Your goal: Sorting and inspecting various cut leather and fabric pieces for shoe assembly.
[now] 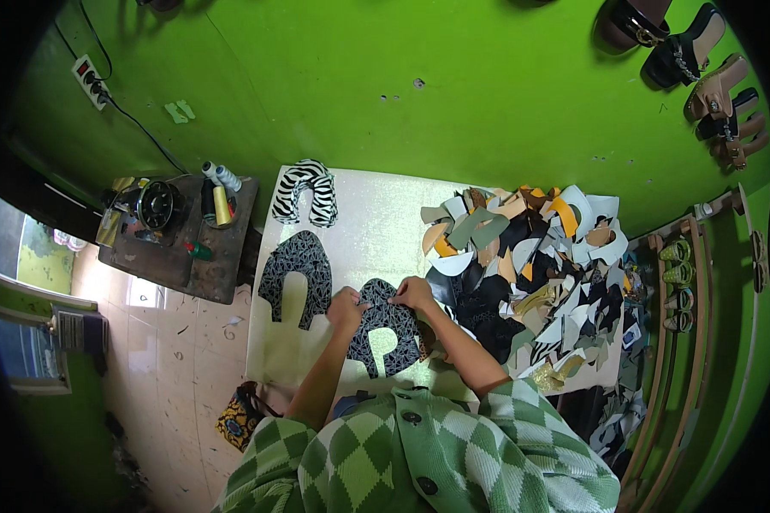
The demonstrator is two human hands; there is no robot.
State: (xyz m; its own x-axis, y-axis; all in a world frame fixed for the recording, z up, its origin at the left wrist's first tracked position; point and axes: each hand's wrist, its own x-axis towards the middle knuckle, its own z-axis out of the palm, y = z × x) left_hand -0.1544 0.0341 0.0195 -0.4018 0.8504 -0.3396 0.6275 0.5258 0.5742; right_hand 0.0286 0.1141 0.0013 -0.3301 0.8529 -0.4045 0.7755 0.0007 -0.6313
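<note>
The pale worktable (376,222) stood against the green wall (359,77). A large heap of cut shoe-upper scraps (530,274) covered its right half. Left of the heap lay a dark patterned upper piece (297,274), with a zebra-striped piece (306,190) beyond it. A second dark patterned piece (385,333) lay at the near edge, between the hands. The left hand (346,308) pressed its left edge; the right hand (413,293) pinched its top edge, fingers closed on the material. Risk, as judged: the heap touched the workpiece, so scraps could slide onto it, and uneven pull between the hands could skew or crease it.
</note>
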